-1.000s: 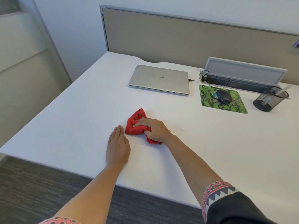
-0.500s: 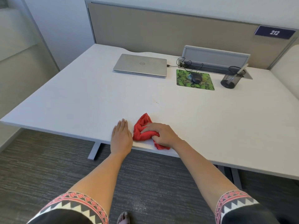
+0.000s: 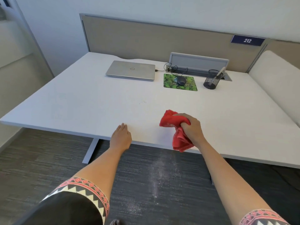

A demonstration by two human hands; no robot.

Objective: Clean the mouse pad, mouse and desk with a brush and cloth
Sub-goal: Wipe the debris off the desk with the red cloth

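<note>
Right hand [image 3: 192, 129] is gripping the bunched red cloth [image 3: 169, 121] at the desk [image 3: 81, 103] near edge, the cloth's tail hanging over the lip. Left hand [image 3: 121, 137] is lying flat with fingers straight, bracing at the cloth's nine o'clock. Dark specks [image 3: 142, 102] are sitting at eleven o'clock, mid-desk. The smart play is reaching past them, spreading the cloth flat and dragging straight back off the edge. The mouse [image 3: 181, 80] is resting on the green mouse pad [image 3: 190, 86] at twelve o'clock, far side.

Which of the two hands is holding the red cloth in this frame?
The right hand grips the bunched red cloth at the near edge of the desk; the left hand rests open there, holding nothing.
</note>
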